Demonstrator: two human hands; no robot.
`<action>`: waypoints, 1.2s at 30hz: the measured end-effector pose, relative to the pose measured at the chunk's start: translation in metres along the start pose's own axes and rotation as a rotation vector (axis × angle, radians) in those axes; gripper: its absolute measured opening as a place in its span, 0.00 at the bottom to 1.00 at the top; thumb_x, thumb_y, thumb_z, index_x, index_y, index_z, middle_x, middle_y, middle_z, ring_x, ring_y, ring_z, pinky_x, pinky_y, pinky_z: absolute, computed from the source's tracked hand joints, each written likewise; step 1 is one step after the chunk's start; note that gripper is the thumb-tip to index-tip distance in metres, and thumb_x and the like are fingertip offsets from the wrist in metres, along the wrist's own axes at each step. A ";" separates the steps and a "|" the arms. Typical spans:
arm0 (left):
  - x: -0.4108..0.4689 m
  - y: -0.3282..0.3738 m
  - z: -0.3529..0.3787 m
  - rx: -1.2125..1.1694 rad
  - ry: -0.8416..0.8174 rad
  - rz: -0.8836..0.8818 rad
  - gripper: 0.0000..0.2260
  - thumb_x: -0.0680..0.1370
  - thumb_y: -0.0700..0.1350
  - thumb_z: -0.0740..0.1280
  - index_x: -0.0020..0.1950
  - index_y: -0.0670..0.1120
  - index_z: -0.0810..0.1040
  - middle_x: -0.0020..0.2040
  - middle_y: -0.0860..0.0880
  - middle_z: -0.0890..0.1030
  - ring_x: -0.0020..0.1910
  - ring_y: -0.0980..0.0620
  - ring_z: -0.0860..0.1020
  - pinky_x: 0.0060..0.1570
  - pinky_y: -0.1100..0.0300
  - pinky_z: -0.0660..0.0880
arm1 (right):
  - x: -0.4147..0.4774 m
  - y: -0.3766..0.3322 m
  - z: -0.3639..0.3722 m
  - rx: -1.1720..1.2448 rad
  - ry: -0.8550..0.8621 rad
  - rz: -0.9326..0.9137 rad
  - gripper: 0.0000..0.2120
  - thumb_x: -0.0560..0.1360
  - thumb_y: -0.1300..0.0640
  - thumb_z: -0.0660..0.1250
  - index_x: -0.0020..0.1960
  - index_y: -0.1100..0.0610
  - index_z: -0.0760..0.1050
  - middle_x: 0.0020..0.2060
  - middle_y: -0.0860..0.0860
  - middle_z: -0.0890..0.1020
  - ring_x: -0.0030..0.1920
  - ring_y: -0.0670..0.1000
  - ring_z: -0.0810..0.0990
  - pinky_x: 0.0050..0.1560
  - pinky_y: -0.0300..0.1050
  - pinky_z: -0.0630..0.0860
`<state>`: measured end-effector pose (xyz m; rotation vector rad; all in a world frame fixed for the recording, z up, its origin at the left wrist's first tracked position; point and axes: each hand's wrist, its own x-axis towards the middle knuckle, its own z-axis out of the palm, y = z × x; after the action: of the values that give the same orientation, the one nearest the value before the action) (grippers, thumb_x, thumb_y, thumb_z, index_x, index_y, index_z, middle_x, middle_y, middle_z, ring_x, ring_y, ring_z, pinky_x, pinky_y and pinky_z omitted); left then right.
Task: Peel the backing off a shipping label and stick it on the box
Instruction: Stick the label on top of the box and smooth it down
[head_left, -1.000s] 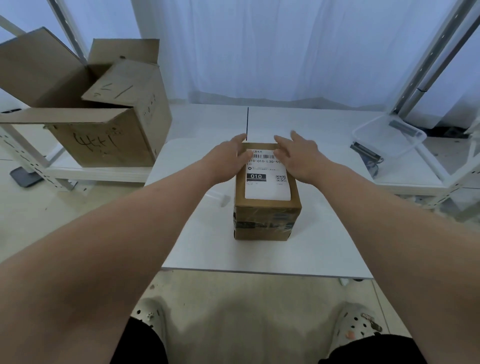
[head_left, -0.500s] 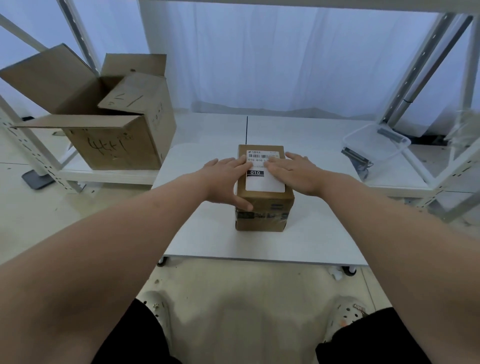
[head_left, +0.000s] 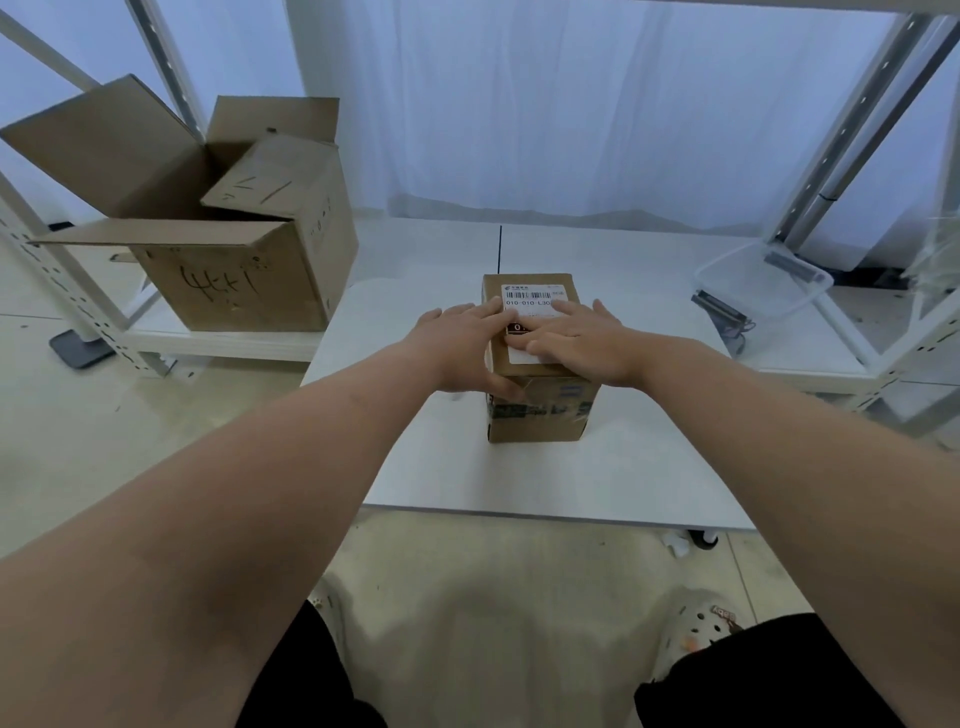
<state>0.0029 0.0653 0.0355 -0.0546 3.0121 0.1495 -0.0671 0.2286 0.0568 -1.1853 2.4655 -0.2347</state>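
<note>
Right now I see both of my hands pressed flat on top of the small box (head_left: 537, 415), which stands upright near the middle of the white desk (head_left: 623, 467). The shipping label (head_left: 530, 304) lies on the box's top face, its barcode end toward the far edge and uncovered, its near part hidden under my palms. My left hand (head_left: 467, 348) rests on the top's left edge, fingers (head_left: 485, 312) spread and extended across the label, thumb hooked down over the box's near left corner. My right hand (head_left: 582, 345) lies palm down on the label's right and near part, fingers straight, not curled around anything. The 2 hands almost meet over the label's dark printed block. To the left, a large open carton (head_left: 234, 280) with handwriting on its side sits on a low shelf (head_left: 218, 343). At the far right, a clear plastic tub (head_left: 763, 283) rests on another shelf, well apart from the box.
</note>
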 end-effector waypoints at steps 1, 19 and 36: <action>0.001 -0.001 0.000 -0.010 -0.005 -0.001 0.47 0.66 0.68 0.68 0.78 0.54 0.50 0.79 0.51 0.51 0.77 0.48 0.54 0.73 0.43 0.54 | 0.001 0.000 0.001 0.043 0.012 0.000 0.21 0.82 0.48 0.43 0.74 0.38 0.58 0.77 0.39 0.53 0.77 0.52 0.47 0.74 0.61 0.36; 0.039 0.011 -0.007 -0.245 0.274 -0.172 0.16 0.78 0.58 0.61 0.55 0.47 0.74 0.54 0.47 0.71 0.52 0.44 0.74 0.52 0.50 0.72 | 0.037 0.030 0.003 0.183 0.503 0.152 0.14 0.79 0.50 0.60 0.60 0.50 0.79 0.56 0.53 0.77 0.59 0.57 0.73 0.59 0.55 0.71; 0.027 0.005 -0.010 -0.183 0.118 -0.134 0.32 0.72 0.67 0.62 0.71 0.53 0.67 0.68 0.49 0.66 0.64 0.45 0.70 0.64 0.45 0.65 | 0.024 0.041 -0.007 0.034 0.143 0.149 0.28 0.76 0.38 0.58 0.74 0.39 0.57 0.78 0.44 0.53 0.77 0.57 0.48 0.72 0.67 0.41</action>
<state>-0.0252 0.0689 0.0425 -0.2908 3.0888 0.4223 -0.1127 0.2358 0.0432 -0.9963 2.6483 -0.3273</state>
